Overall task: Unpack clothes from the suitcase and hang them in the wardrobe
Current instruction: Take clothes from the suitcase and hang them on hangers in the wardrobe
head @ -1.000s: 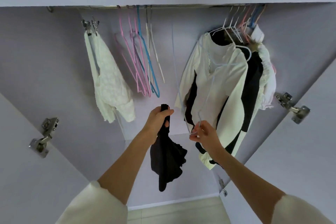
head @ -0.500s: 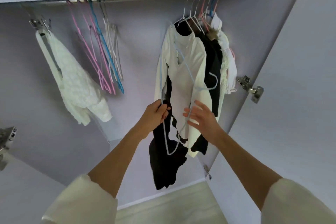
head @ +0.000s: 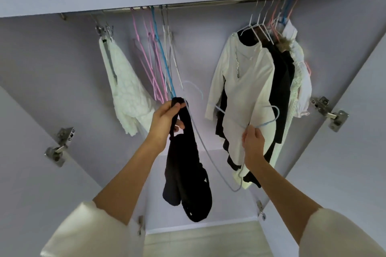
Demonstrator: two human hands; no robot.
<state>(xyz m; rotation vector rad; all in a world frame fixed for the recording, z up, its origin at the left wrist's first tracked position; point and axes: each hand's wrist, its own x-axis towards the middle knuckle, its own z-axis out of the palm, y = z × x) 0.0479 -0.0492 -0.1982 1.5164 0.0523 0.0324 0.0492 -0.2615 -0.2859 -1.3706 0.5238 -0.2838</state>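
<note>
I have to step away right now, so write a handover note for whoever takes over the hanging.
Left hand grips the black garment by its top.
Right hand pinches a pale blue hanger, off the rail.
Done: white and black clothes hang at the right, a white knit at the left.
Left: put the garment on the hanger, hook it on the rail.

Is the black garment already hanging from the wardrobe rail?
No: the black garment dangles from the left hand, well below the rail, while the right hand holds a pale blue hanger.
</note>
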